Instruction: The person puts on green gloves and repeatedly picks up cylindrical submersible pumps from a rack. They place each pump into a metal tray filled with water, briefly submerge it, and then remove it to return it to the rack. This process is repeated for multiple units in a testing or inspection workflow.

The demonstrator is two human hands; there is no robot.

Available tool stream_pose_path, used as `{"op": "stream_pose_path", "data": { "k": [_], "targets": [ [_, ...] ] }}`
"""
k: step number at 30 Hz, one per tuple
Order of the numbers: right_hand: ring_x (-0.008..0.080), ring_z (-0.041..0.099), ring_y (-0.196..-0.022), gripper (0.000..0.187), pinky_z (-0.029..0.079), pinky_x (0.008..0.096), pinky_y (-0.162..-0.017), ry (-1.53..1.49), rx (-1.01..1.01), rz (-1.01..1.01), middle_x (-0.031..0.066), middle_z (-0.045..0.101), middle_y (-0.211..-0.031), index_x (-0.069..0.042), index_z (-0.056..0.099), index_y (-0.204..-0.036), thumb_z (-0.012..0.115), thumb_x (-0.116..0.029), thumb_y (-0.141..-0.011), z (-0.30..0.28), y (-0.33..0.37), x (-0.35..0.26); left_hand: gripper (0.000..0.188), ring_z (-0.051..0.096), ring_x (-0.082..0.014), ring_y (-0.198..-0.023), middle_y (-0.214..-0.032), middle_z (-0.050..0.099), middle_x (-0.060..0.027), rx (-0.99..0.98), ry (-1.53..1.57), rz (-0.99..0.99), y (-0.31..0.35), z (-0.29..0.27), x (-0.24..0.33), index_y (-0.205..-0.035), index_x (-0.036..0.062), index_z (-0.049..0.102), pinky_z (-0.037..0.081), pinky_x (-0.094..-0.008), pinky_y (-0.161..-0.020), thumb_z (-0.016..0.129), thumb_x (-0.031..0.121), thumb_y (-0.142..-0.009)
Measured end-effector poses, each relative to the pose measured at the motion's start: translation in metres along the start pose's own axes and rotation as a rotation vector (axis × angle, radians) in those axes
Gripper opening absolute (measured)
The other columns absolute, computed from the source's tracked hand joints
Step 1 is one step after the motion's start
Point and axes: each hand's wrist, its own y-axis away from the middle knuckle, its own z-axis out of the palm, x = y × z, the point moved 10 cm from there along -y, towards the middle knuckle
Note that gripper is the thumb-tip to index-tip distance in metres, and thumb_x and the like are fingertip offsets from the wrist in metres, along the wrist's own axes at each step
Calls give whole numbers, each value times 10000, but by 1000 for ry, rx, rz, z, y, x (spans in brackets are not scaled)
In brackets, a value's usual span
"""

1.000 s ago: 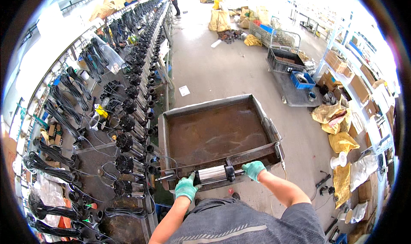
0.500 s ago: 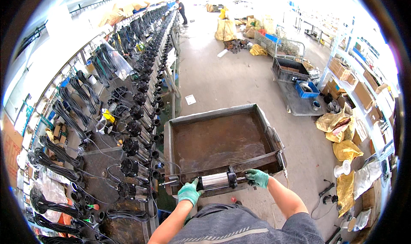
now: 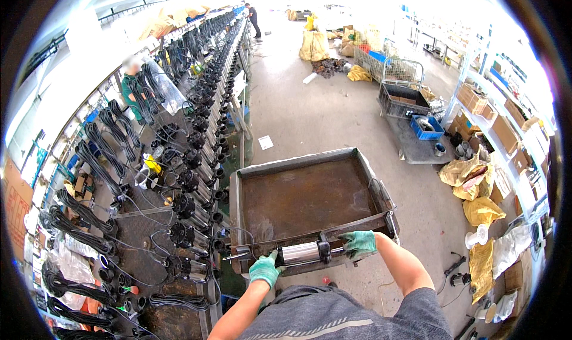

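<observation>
A submersible pump (image 3: pixel 301 253) with a shiny metal barrel and black ends lies sideways across the near edge of a rusty, water-stained metal tank (image 3: pixel 351 154). My left hand (image 3: pixel 266 269), in a green glove, grips the pump's left black end, thumb on top. Just past its right end is my right hand (image 3: pixel 360 243), also gloved in green; its fingers stretch toward the pump, apart from the barrel. A thin metal fitting (image 3: pixel 237 256) sticks out left of the pump, at the tank's corner.
To the left runs a long bench with a row of upright pumps (image 3: pixel 189 236) and coiled black cables (image 3: pixel 77 238). One person (image 3: pixel 132 89) stands behind it, another (image 3: pixel 254 21) at its far end. On the right are a cart with a blue crate (image 3: pixel 426 127), yellow sacks (image 3: pixel 482 210) and shelving (image 3: pixel 506 138).
My right hand has lifted slightly and its fingers have straightened out. The left hand keeps its grip on the pump. A person in green has come into view behind the bench.
</observation>
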Motion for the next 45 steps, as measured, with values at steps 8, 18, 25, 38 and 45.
{"op": "stream_pose_path", "data": {
  "k": [8,18,25,38,45],
  "targets": [
    [250,763,-875,237,625,404,-709,1121,100,68,107,766,-907,-63,708,-1048,760,-80,-817,-1,-28,1,794,690,-383,-1076,-1194,671,-202,61,3,26,-1,-2,4,-1526,246,495,557,-513,-884,773,538,-842],
    [278,728,-784,307,579,427,-666,1158,422,102,122,744,-859,-44,705,-1066,699,-318,-930,-19,-11,14,800,692,-378,-1063,-1192,666,-195,76,-7,45,-5,2,5,-1523,248,500,561,-509,-881,779,541,-833],
    [135,541,-590,421,431,280,-516,-150,277,32,-21,636,-778,-159,682,-995,649,-579,-979,-10,2,41,809,689,-387,-1047,-1164,660,-207,86,-2,41,-3,0,4,-1532,236,488,555,-511,-854,775,538,-838],
    [171,696,-929,598,635,382,-800,-126,103,47,65,642,-925,-82,478,-1485,589,89,-923,2,-18,24,755,666,-414,-1107,-1222,627,-243,70,84,13,2,-1,6,-1540,226,456,554,-521,-893,770,404,-877],
    [124,608,-731,378,519,336,-601,738,335,-255,15,667,-868,-117,649,-1339,681,-103,-962,-15,-26,10,632,637,-403,-1179,-1288,642,-236,369,504,-3,-3,3,-43,-1380,21,584,497,-442,-1029,764,385,-895]
  ]
}}
